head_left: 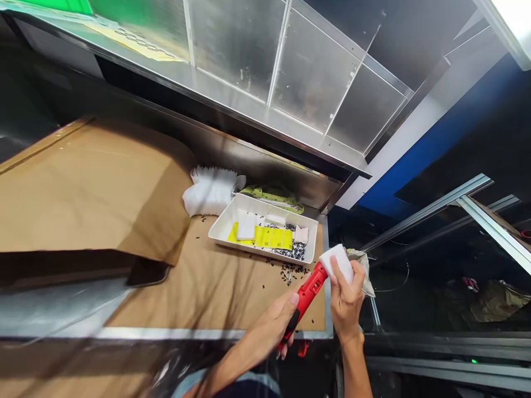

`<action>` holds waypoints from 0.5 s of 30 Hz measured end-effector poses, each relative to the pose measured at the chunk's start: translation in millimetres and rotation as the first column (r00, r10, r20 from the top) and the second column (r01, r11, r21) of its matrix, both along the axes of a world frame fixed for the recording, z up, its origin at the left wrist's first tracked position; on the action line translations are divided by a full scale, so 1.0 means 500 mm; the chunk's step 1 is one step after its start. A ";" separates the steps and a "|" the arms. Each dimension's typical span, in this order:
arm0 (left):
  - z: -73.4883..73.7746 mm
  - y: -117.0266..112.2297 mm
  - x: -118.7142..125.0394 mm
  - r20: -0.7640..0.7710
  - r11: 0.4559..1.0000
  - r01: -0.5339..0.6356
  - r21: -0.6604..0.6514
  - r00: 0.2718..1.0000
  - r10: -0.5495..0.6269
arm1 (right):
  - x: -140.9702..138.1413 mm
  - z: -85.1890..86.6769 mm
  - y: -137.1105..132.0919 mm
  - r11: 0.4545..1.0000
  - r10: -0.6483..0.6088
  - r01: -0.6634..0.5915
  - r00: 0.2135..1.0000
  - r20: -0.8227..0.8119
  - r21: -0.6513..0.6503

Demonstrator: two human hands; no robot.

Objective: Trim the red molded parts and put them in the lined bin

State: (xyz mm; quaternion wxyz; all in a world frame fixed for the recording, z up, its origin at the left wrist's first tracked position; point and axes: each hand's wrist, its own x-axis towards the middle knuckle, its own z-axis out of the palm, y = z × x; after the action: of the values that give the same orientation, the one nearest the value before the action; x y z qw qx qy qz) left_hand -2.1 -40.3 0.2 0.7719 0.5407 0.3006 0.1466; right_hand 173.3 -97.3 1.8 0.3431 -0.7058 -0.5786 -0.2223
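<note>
My left hand (pixel 277 320) is wrapped round the black grip of a red and black handheld tool (pixel 309 292), which points up and to the right. At the tool's far end, my right hand (pixel 347 298) grips a white pad (pixel 338 262) with the fingers pressed on it. The pad hides the tool's tip. Just beyond the hands stands a white tray (pixel 224 240) with a yellow label strip (pixel 274 237), a white piece (pixel 246 226) and many small black parts (pixel 296 253) in it. More black parts (pixel 286 272) lie loose beside the tray.
A large cardboard box (pixel 91 188) takes up the left of the brown worktop (pixel 232 293). White cloth-like material (pixel 211 190) and a yellow-green strip (pixel 276 198) lie behind the tray. Above runs a metal shelf (pixel 232 88). Metal rails (pixel 493 226) stand at the right.
</note>
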 end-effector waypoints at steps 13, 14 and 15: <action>0.015 0.017 -0.004 -0.040 0.993 -0.014 0.118 0.999 0.019 | -0.020 0.021 -0.042 0.973 0.217 -0.207 0.972 0.094 -0.105; 0.016 0.018 -0.004 -0.039 0.990 -0.014 0.139 0.999 0.020 | -0.021 0.022 -0.043 0.973 0.216 -0.206 0.971 0.097 -0.105; 0.017 0.019 -0.003 -0.040 0.986 -0.015 0.164 0.999 0.022 | -0.021 0.021 -0.042 0.980 0.184 -0.174 0.978 0.102 -0.097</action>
State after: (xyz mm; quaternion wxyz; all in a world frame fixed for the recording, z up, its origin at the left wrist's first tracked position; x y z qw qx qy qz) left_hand -3.7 -30.6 8.5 0.7171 0.6024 0.3085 0.1667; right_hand 162.6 -118.5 12.5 0.2977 -0.6518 -0.6671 -0.2036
